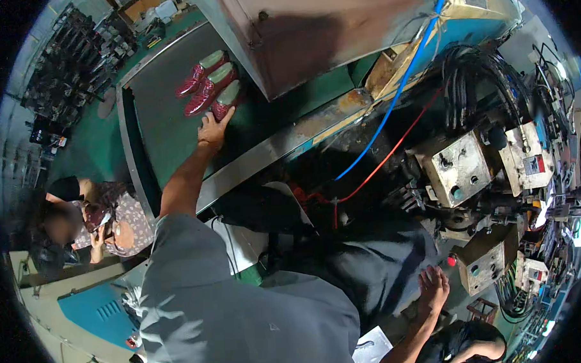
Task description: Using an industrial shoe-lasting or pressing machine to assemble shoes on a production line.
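Observation:
Three glossy dark-red shoes with pale green insides rest side by side on a dark green conveyor belt [167, 131] at the upper left. My left hand [212, 131] reaches out to the nearest shoe [222, 109], its fingers and thumb closed around the toe end. The middle shoe [204, 98] and the far shoe [191, 84] lie just beyond it. My right hand [434, 288] is at the lower right, fingers slightly bent and apart, holding nothing. Beside it is a red button [451, 261] on a machine's control box.
A large metal hood [324, 33] overhangs the belt. Blue hose [390, 107] and red hose [382, 159] cross on the right, near grimy control boxes [458, 169]. At left, a person in a patterned apron [128, 219] holds a dark-red shoe; another person [469, 341] is at lower right.

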Tool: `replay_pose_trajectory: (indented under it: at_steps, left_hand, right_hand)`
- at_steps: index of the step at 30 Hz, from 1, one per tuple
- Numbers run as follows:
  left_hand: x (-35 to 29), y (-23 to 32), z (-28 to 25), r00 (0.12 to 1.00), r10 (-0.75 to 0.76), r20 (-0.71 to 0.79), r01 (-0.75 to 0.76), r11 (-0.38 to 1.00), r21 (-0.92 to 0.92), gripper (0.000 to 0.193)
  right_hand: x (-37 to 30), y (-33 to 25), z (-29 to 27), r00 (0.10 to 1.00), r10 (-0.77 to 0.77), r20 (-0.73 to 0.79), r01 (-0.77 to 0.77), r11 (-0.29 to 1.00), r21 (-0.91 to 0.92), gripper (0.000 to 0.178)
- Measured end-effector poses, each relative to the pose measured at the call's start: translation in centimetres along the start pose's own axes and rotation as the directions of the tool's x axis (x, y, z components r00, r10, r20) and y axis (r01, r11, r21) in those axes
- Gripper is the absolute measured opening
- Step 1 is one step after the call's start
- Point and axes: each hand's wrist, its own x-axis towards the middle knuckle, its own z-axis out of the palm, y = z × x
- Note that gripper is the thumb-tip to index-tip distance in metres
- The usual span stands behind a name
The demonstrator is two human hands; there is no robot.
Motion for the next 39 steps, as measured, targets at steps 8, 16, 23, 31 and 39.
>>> replay_pose_trajectory:
  at_steps: [8, 16, 23, 31, 39]
  left_hand:
    - [1.6, -24.1, 7.3, 0.971, 0.210, -0.119, -0.203, 0.977, 0.063, 0.069]
    - [16.0, 8.3, -7.5, 0.713, 0.696, -0.085, -0.695, 0.718, 0.049, 0.047]
    - [-8.9, 39.6, -20.2, 0.296, 0.949, -0.113, -0.800, 0.181, -0.571, 0.044]
    - [-34.2, 52.6, -31.8, -0.433, 0.878, -0.204, -0.702, -0.470, -0.535, 0.037]
    - [-52.8, 49.6, -31.6, -0.829, 0.556, -0.054, -0.351, -0.594, -0.724, 0.034]
  right_hand:
    - [-9.5, 0.0, -2.4, 0.976, 0.023, -0.218, -0.034, 0.998, -0.046, 0.046]
    - [-29.4, 10.2, -14.8, 0.634, 0.017, -0.773, -0.169, 0.979, -0.116, 0.044]
    - [-55.7, 33.9, -5.9, 0.452, 0.297, -0.841, -0.811, 0.529, -0.249, 0.059]
    - [-58.5, 45.8, 14.4, 0.349, 0.457, -0.818, -0.744, 0.666, 0.055, 0.124]
    - [-55.4, 40.1, 18.1, 0.344, 0.625, -0.701, -0.285, 0.781, 0.556, 0.099]
